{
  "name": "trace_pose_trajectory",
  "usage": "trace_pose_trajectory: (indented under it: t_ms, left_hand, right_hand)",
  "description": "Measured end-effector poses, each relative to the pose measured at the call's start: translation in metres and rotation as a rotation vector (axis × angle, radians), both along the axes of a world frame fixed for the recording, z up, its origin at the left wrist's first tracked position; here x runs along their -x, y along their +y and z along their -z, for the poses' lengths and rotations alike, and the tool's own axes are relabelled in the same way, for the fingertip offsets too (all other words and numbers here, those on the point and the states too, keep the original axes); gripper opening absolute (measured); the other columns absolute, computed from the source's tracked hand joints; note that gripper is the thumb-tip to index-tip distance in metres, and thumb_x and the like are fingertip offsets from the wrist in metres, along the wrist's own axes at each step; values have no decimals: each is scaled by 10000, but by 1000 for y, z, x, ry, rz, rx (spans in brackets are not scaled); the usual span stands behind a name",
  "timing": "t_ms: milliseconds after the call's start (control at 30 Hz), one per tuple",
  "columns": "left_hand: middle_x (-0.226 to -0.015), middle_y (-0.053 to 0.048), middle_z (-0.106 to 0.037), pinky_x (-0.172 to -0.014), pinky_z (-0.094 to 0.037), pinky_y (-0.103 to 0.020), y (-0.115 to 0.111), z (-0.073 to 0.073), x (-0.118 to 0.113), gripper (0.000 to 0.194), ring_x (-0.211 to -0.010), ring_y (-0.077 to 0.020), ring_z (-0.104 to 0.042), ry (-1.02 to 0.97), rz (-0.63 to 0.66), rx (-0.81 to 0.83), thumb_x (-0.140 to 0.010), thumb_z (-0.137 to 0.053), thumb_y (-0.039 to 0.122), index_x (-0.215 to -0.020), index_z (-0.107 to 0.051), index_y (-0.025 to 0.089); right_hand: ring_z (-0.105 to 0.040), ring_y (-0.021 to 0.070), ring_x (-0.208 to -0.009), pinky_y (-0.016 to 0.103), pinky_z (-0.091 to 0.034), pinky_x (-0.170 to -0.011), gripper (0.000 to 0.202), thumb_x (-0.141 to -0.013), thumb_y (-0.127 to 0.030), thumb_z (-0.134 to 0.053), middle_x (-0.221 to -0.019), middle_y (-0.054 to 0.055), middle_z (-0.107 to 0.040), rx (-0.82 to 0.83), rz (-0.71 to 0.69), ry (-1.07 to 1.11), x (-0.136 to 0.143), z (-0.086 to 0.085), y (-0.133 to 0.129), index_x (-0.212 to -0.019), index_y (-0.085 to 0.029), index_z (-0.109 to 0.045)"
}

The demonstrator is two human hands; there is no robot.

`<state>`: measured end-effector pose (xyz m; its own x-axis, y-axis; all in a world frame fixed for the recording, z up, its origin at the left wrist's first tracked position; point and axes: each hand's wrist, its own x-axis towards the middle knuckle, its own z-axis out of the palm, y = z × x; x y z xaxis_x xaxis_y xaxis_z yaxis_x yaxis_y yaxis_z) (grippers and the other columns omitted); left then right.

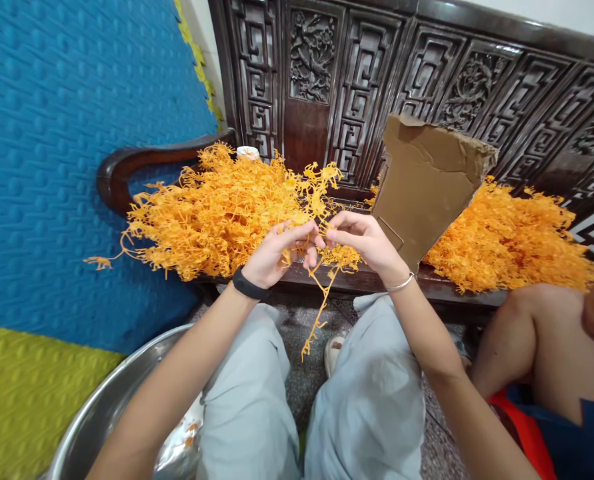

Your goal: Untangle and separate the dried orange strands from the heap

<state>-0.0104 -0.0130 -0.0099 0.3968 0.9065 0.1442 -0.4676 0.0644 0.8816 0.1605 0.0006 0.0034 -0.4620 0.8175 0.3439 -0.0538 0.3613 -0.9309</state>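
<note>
At the centre of the frame, my right hand's (369, 241) thumb and forefinger pinch an orange strand (325, 293); my left hand (277, 255) has its fingers curled closely about it. The strand hangs below and between both hands, neither clearly nearer, its long axis slanting down and slightly leftward.

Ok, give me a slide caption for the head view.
Left hand and right hand hold orange strands beside a tangled orange pile on a carved bench.
</note>
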Motion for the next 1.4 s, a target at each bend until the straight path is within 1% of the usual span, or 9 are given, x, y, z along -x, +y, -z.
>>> trace_pose_trajectory:
  t_ms: [167, 333, 500, 633, 800, 1067, 1167, 1300, 1400]
  left_hand:
    - [-608, 18, -602, -398, -388, -211, -2, 0, -1, 277, -414, -93, -548, -55, 88, -7, -656, -709, 406, -673, -568, 168]
    - [-460, 44, -492, -400, -366, -207, 0, 1, -9, 308, -362, -90, -508, -201, 117, 14, -768, -612, 409, -610, -491, 174]
    - [-331, 51, -359, -332, -281, -190, 0, -3, -16, 461, -229, -72, -375, -304, 65, 87, -938, -282, 328, -522, -391, 162]
    - [-278, 47, -266, -310, -254, -195, -2, -7, -19, 536, -182, -74, -290, -358, 53, 116, -949, -89, 235, -467, -312, 167]
    - [-259, 43, -192, -294, -234, -200, -1, -7, -22, 534, -171, -78, -253, -376, 47, 129, -941, -53, 234, -438, -222, 173]
    - [-266, 31, -150, -305, -241, -216, -3, -6, -20, 510, -169, -79, -270, -336, 107, 92, -917, -35, 193, -426, -168, 168]
    - [-268, 49, -97, -286, -203, -226, -4, -4, -15, 519, -159, -64, -187, -238, 18, 104, -935, -82, 329, -442, -132, 175]
    - [-302, 82, 78, -263, -78, -237, -6, -2, -4, 539, -174, -45, 18, -218, -243, 20, -896, -114, 538, -490, -91, 184]
    - [-275, 81, 48, -257, -112, -237, -7, -3, 2, 539, -162, -56, -40, -211, -211, -42, -885, -125, 554, -487, -107, 191]
  right_hand:
    - [-517, 63, -557, 212, -438, -583, 126, -726, -249, -681, -629, -25, -588, 80, -75, 91, 1, 0, 2, -718, -153, -599]
    - [-541, 76, -597, 215, -435, -606, 125, -730, -240, -669, -631, -15, -585, 217, -163, 187, 8, 1, 1, -714, -147, -587]
    - [-498, 67, -578, 197, -422, -583, 190, -688, -272, -700, -600, -32, -523, 315, -193, 291, 16, 6, 3, -681, -153, -551]
    - [-465, 52, -549, 174, -401, -554, 183, -696, -227, -672, -586, -36, -482, 372, -233, 381, 21, 8, 5, -666, -157, -506]
    - [-435, 50, -516, 165, -389, -516, 215, -678, -204, -662, -565, -37, -457, 443, -251, 464, 23, 11, 5, -637, -166, -454]
    - [-411, 60, -544, 174, -392, -526, 256, -647, -236, -702, -617, -33, -449, 392, -272, 549, 28, 16, 0, -644, -181, -452]
    - [-371, 77, -530, 199, -377, -504, 298, -645, -272, -708, -595, -31, -389, 380, -249, 568, 29, 14, -2, -622, -193, -421]
    - [-292, 85, -505, 225, -378, -509, 359, -697, -342, -689, -581, -36, -274, 297, -205, 722, 25, 5, -3, -594, -202, -374]
    - [-320, 89, -525, 231, -391, -528, 318, -723, -385, -675, -604, -35, -287, 197, -175, 702, 20, -2, -1, -638, -216, -418]
